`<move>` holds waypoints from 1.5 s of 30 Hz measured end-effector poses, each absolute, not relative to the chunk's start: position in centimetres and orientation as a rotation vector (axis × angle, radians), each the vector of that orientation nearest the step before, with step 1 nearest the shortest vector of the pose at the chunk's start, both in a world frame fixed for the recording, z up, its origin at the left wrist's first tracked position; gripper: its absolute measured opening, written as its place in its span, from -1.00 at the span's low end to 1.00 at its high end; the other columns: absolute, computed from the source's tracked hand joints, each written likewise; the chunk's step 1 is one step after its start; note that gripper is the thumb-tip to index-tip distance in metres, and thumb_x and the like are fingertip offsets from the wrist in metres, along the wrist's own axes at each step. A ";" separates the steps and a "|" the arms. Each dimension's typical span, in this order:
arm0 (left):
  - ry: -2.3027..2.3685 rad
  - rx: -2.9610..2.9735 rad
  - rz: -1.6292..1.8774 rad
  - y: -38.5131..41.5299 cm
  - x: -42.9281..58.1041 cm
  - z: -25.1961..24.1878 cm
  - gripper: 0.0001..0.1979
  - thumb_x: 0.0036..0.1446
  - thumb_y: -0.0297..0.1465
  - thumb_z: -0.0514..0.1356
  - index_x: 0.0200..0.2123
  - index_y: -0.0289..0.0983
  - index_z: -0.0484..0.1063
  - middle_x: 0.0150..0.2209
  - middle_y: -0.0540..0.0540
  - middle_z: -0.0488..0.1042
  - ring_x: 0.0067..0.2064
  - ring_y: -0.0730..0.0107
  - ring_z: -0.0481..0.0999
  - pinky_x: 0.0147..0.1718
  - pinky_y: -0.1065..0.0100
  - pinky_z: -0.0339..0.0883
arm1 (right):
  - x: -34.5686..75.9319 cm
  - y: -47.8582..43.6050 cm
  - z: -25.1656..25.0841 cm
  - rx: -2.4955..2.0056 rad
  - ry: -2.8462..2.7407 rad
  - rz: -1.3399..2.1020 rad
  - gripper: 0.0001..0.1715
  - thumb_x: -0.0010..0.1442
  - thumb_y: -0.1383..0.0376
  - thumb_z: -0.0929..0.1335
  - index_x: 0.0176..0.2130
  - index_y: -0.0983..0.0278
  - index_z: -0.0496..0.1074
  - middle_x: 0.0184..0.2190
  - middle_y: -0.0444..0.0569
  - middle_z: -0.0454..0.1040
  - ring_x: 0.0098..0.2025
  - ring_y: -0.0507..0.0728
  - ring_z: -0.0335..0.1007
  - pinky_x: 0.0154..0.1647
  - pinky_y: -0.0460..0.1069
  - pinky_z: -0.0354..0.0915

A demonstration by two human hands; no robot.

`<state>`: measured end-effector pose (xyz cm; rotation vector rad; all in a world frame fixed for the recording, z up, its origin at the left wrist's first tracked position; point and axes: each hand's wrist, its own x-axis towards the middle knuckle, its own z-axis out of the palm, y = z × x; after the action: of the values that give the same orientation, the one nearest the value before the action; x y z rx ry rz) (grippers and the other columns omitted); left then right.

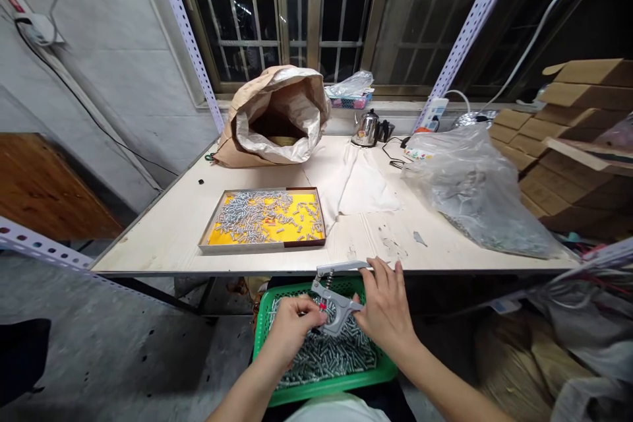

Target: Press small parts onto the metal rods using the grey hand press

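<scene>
We've got the pliers low in the centre of the frame, right over a green basket full of small metal pins. The long axis runs roughly left-right, nose pointing left. Right hand fingers wrap the handles. Left hand fingers are pinched closed at the nose, and we can't tell on what. Beyond is a pale table under a barred window, with a yellow tray of more pins, an open sack and a clear bag.
</scene>
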<state>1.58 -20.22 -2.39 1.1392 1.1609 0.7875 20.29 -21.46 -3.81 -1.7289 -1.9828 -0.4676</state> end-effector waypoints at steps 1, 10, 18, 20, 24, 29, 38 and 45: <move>1.176 1.180 0.790 -20.3 1.6 -2.4 -0.85 -0.22 -0.36 0.26 -0.72 -0.27 0.46 -0.61 0.02 0.31 -0.45 0.39 0.27 -0.38 0.36 0.09 | 20.2 -21.8 -4.1 -1.743 -1.974 -0.481 -0.53 -0.05 0.37 0.26 -0.08 0.43 0.31 -0.01 0.24 0.32 0.13 0.31 0.12 0.26 0.31 -0.13; 1.148 1.056 0.709 -20.9 1.9 -3.4 -0.90 -0.32 -0.41 0.33 -0.75 -0.25 0.49 -0.64 0.03 0.28 -0.49 0.39 0.22 -0.41 0.34 0.05 | 20.8 -24.0 -6.5 -1.830 -1.992 -0.570 -0.46 -0.04 0.32 0.25 -0.03 0.45 0.26 0.08 0.33 0.24 0.21 0.39 0.04 0.24 0.41 -0.16; 1.039 0.856 0.703 -19.9 0.4 -2.4 -0.89 -0.39 -0.46 0.35 -0.76 -0.30 0.46 -0.61 0.02 0.32 -0.49 0.44 0.21 -0.43 0.37 0.04 | 22.3 -24.8 -7.9 -1.884 -1.938 -0.564 -0.44 0.02 0.29 0.19 0.03 0.45 0.20 0.15 0.33 0.14 0.25 0.40 -0.03 0.23 0.43 -0.17; 1.092 0.975 0.772 -19.5 -1.0 -2.1 -0.87 -0.34 -0.43 0.34 -0.74 -0.30 0.44 -0.57 0.00 0.34 -0.46 0.42 0.25 -0.41 0.37 0.08 | 23.5 -25.1 -8.6 -1.911 -1.889 -0.569 -0.45 0.04 0.28 0.17 0.02 0.47 0.20 0.14 0.36 0.14 0.25 0.43 -0.04 0.21 0.45 -0.16; 1.243 1.494 0.514 -19.5 -2.5 -2.3 -0.89 -0.21 -0.35 0.34 -0.58 -0.27 0.54 -0.48 -0.07 0.46 -0.37 0.28 0.38 -0.34 0.34 0.17 | 25.4 -25.7 -9.8 -1.920 -1.846 -0.554 -0.46 0.09 0.20 0.16 0.01 0.45 0.21 0.14 0.34 0.15 0.24 0.44 -0.02 0.20 0.46 -0.15; 1.431 1.818 0.556 -12.8 -2.7 -0.1 -0.79 0.01 -0.29 0.25 -0.28 -0.23 0.58 -0.24 -0.15 0.58 -0.19 0.16 0.49 -0.18 0.30 0.24 | 25.8 -25.8 -9.9 -1.911 -1.824 -0.542 -0.48 0.16 0.14 0.14 0.00 0.41 0.23 0.15 0.33 0.15 0.25 0.43 -0.03 0.19 0.47 -0.12; 2.046 1.617 0.606 5.2 -4.5 3.2 -0.70 0.17 -0.32 0.19 -0.08 -0.37 0.40 -0.06 -0.22 0.44 -0.06 0.18 0.46 -0.11 0.14 0.35 | 27.5 -25.3 -11.7 -1.846 -1.850 -0.684 -0.43 0.12 0.03 0.16 -0.01 0.35 0.23 0.13 0.31 0.21 0.19 0.48 0.09 0.14 0.48 -0.03; 1.890 1.531 0.811 4.6 -4.1 2.4 -0.71 0.19 -0.32 0.16 -0.08 -0.36 0.40 -0.08 -0.21 0.44 -0.09 0.22 0.46 -0.13 0.17 0.38 | 28.3 -25.0 -12.3 -1.838 -1.913 -0.715 -0.43 0.10 0.05 0.18 -0.02 0.36 0.26 0.15 0.32 0.17 0.21 0.48 0.06 0.13 0.48 -0.03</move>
<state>-4.10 4.64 2.41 1.5312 1.8900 0.8109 28.34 -24.96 -12.30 -1.8375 -1.9132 -0.7145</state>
